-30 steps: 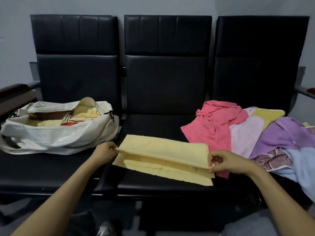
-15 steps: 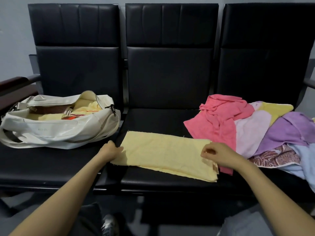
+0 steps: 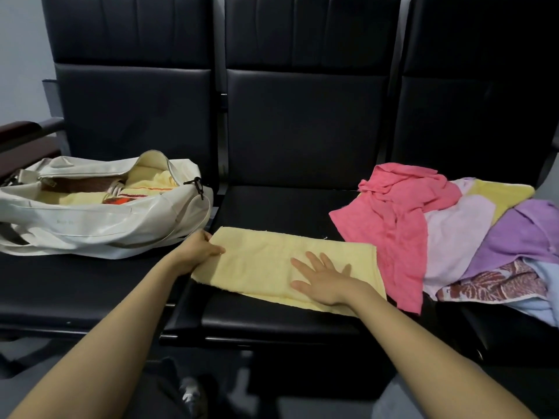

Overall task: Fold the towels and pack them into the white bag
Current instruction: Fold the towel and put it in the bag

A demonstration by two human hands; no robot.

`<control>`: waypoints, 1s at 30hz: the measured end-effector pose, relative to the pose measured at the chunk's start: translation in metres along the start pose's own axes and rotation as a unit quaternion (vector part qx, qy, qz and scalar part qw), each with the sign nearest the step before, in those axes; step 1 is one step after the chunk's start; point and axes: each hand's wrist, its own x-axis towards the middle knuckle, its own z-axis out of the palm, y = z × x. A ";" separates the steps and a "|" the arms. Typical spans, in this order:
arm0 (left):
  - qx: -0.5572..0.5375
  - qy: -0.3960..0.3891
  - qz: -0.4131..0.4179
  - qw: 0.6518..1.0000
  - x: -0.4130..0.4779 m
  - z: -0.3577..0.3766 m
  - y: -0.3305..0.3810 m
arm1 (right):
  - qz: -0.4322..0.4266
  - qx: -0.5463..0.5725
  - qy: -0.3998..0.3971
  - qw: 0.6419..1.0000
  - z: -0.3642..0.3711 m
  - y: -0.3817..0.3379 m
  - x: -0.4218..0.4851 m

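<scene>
A row of three black padded seats (image 3: pixel 302 131), their tall backrests stitched in vertical panels, stands against a pale grey wall (image 3: pixel 21 55). A dark reddish-brown armrest (image 3: pixel 24 131) closes the row at its left end. Below the seat fronts a shoe (image 3: pixel 189 394) shows, blurred, above the grey floor (image 3: pixel 36 349).

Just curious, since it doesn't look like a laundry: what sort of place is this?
Probably a waiting room or lobby: a row of joined black padded seats with an armrest at the end, set against a plain grey wall.
</scene>
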 end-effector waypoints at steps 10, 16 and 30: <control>-0.074 -0.083 0.120 0.986 -0.050 0.014 0.057 | -0.087 -0.010 0.096 0.992 0.009 -0.010 0.022; -0.037 -0.122 0.203 0.971 -0.061 0.077 0.095 | -0.019 0.622 0.182 0.761 -0.020 0.007 0.021; 0.016 -0.083 0.090 0.992 -0.048 0.122 0.100 | 0.106 0.527 0.222 0.814 -0.039 0.041 -0.004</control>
